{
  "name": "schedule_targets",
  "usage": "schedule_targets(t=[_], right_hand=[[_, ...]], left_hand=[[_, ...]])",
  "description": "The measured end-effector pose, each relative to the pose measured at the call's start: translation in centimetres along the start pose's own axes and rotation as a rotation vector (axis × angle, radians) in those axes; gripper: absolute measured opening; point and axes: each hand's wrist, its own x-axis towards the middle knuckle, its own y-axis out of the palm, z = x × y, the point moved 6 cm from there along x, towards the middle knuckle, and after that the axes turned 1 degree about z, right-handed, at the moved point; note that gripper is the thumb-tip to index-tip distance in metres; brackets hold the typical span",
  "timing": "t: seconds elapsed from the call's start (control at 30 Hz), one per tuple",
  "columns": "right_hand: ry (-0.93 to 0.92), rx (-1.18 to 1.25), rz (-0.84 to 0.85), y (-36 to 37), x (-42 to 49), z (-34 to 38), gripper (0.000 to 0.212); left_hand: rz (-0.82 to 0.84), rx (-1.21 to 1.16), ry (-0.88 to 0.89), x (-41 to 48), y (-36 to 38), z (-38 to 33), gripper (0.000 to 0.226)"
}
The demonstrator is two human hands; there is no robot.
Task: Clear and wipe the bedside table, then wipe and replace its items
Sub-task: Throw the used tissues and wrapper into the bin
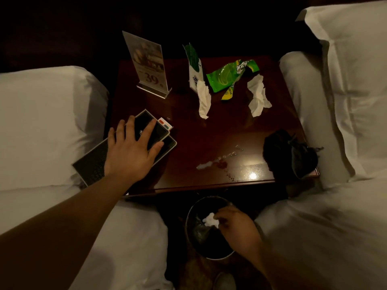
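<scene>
The dark wooden bedside table (209, 130) stands between two beds. My left hand (129, 151) lies flat, fingers spread, on a stack of black folders (92, 166) at the table's left edge. My right hand (236, 227) is below the table's front edge, over a round bin (196, 235), pinching a crumpled white tissue (209, 219). On the table lie two more tissues (204, 99) (258, 95), a green snack wrapper (228, 77), a green-and-white card (194, 63) and an acrylic sign stand (149, 65). A wet spill (217, 163) marks the front.
A dark cloth (291, 155) sits on the table's right front corner. White bedding lies on the left (41, 126) and on the right (335, 101). A small card with red and blue dots (165, 123) pokes out from under the folders. The floor around the bin is dark.
</scene>
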Motion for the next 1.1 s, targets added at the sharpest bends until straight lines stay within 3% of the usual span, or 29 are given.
schedule_targets(t=[0.1, 0.2, 0.3, 0.4, 0.5, 0.63, 0.7, 0.77, 0.87, 1.1], right_hand=[[-0.01, 0.099, -0.117, -4.8, -0.8, 1.5, 0.026], [-0.059, 0.173, -0.34, -12.6, -0.8, 3.8, 0.023], [-0.098, 0.137, -0.611, -20.6, 1.8, 5.0, 0.024], [0.021, 0.037, -0.763, -26.1, 6.5, 4.7, 0.033], [0.146, -0.039, -0.707, -27.8, 11.0, 4.3, 0.061], [0.097, -0.157, -0.577, -27.2, 14.6, 5.0, 0.083], [0.087, -0.221, -0.524, -26.8, 15.6, 4.9, 0.077], [0.082, -0.278, -0.469, -26.4, 16.2, 4.6, 0.057], [0.083, -0.181, -0.515, -26.5, 15.2, 4.3, 0.026], [-0.205, -0.042, -0.618, -23.4, 7.6, 7.8, 0.016]], left_hand=[[0.004, -0.001, -0.004, -0.2, -0.1, 0.0, 0.065], [0.015, -0.008, -0.002, -0.5, -0.1, 0.1, 0.066], [0.016, -0.004, -0.008, -0.6, -0.1, 0.0, 0.066], [0.025, 0.005, -0.013, -0.4, -0.2, -0.1, 0.067], [0.033, 0.006, -0.025, -0.2, -0.2, 0.0, 0.067], [0.036, -0.012, -0.03, -0.1, -0.3, -0.2, 0.068], [0.036, -0.017, -0.03, 0.0, -0.4, -0.3, 0.068], [0.032, -0.01, -0.03, -0.1, -0.5, -0.3, 0.068], [0.036, -0.01, -0.034, -0.1, -0.5, -0.1, 0.068], [0.042, 0.003, -0.031, 0.2, -0.9, -0.4, 0.069]])
